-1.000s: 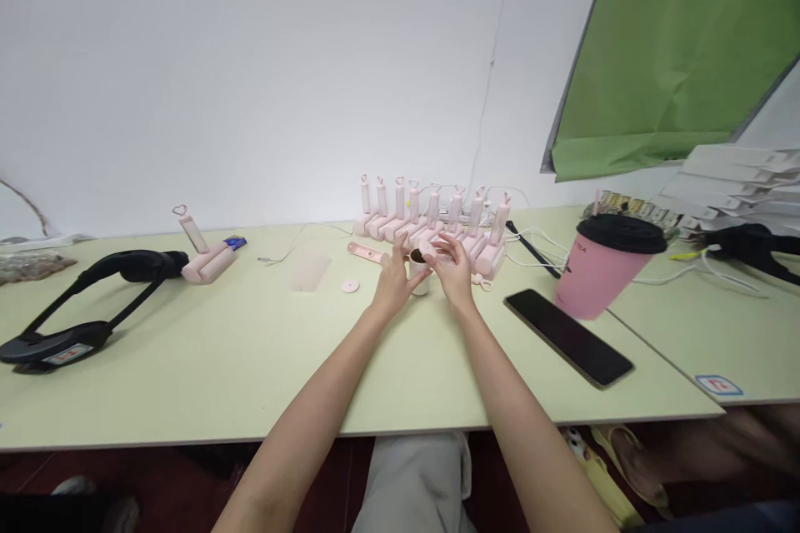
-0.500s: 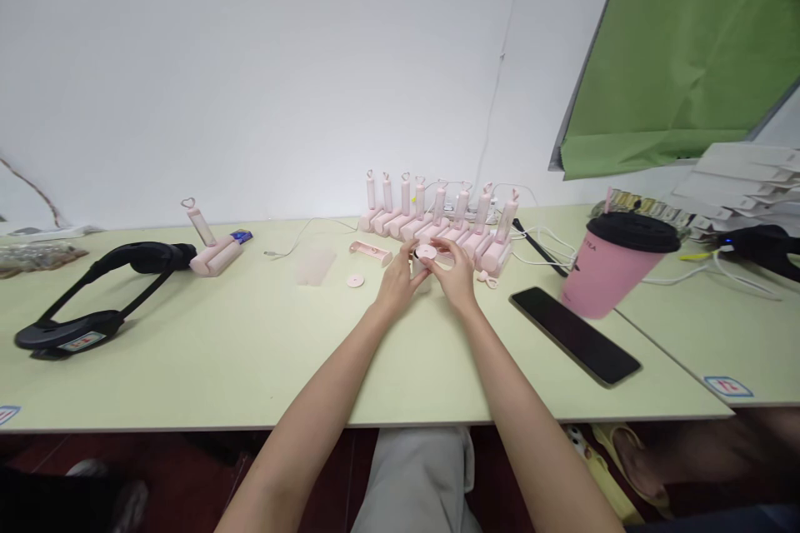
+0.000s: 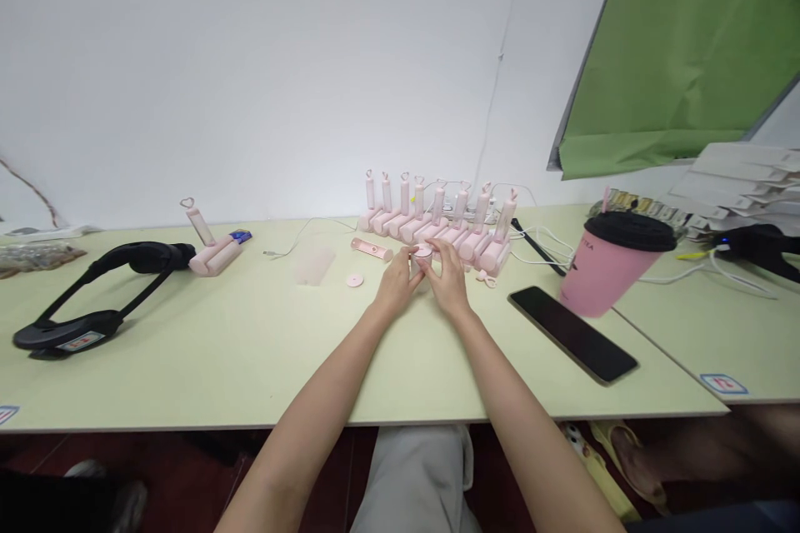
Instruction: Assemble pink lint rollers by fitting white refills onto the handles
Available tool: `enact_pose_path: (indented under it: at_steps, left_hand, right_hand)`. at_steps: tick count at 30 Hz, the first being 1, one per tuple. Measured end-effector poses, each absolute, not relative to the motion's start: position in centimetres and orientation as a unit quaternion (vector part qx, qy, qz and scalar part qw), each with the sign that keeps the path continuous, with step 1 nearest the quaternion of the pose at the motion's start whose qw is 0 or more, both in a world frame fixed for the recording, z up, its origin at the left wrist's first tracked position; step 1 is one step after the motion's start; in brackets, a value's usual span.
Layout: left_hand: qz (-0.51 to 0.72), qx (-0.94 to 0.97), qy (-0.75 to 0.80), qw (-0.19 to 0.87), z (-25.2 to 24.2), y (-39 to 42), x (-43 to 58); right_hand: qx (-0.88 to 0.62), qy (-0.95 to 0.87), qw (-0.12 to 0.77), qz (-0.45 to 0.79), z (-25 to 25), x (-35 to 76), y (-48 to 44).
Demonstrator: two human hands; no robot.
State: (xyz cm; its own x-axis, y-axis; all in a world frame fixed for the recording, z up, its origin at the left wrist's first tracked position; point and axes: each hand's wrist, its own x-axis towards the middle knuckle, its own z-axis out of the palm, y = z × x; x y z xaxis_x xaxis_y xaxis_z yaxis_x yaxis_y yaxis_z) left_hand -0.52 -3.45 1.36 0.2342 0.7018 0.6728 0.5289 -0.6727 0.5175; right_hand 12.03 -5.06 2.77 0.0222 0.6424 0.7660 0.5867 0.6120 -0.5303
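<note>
Between my two hands is a small pink part with a round disc top (image 3: 423,251), mostly hidden by my fingers. My left hand (image 3: 396,281) closes on its left side, and my right hand (image 3: 448,276) closes on its right, the thumbs almost meeting in front. A loose pink disc (image 3: 355,280) lies flat to the left. Just behind my left hand rests a long pink shell piece (image 3: 371,249). A pink heart-shaped loop piece (image 3: 486,278) lies right of my right hand. Behind my hands stands a row of several pink devices (image 3: 431,226) with upright clear tubes.
At right are a black phone (image 3: 572,335) and a tilted pink cup (image 3: 612,266) with a black lid. Another pink device (image 3: 216,254) and a black headset (image 3: 103,291) are at left. Thin translucent sheets (image 3: 314,265) lie left of the disc. White cables run behind the phone.
Both hands have shifted slightly left with the round-topped part. The shell piece behind my left hand looks slightly turned. Other things on the table stay in place.
</note>
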Motion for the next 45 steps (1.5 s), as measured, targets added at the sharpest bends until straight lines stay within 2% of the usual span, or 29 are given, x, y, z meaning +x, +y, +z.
enact_pose_path:
  at_steps: [7,12,15,17,20,22,27,35,45]
  left_hand:
    - [0.43,0.815,0.378,0.09,2.3,-4.4,-1.2]
    - [0.381,0.844,0.377,0.026,3.0,-3.7,-2.3]
    - [0.368,0.795,0.482,-0.026,4.0,-2.9,-4.7]
    - [0.302,0.759,0.575,-0.051,4.6,-2.6,-6.9]
    - [0.154,0.72,0.676,0.009,4.3,-2.5,-9.8]
    - [0.115,0.715,0.689,0.043,3.4,-2.3,-10.9]
    - [0.214,0.722,0.655,0.067,1.5,-1.3,-11.1]
    - [0.522,0.624,0.54,0.217,2.8,-2.6,-4.1]
    - [0.56,0.658,0.461,0.203,1.8,-5.0,-0.3]
  right_hand:
    - [-0.428,-0.715,0.542,0.113,1.4,12.0,-4.7]
    - [-0.458,-0.675,0.557,0.153,0.6,12.3,-3.8]
    - [-0.473,-0.621,0.595,0.191,0.5,12.6,-3.1]
    - [-0.476,-0.562,0.637,0.227,0.4,12.9,-2.5]
    - [-0.47,-0.463,0.7,0.273,0.0,13.5,-1.6]
    - [-0.468,-0.411,0.72,0.305,-0.3,13.8,-1.1]
    - [-0.481,-0.347,0.713,0.375,-0.6,13.9,-0.8]
    - [-0.44,-0.266,0.725,0.459,-0.5,12.9,-1.4]
    - [-0.378,-0.179,0.755,0.505,-0.7,12.1,-1.6]
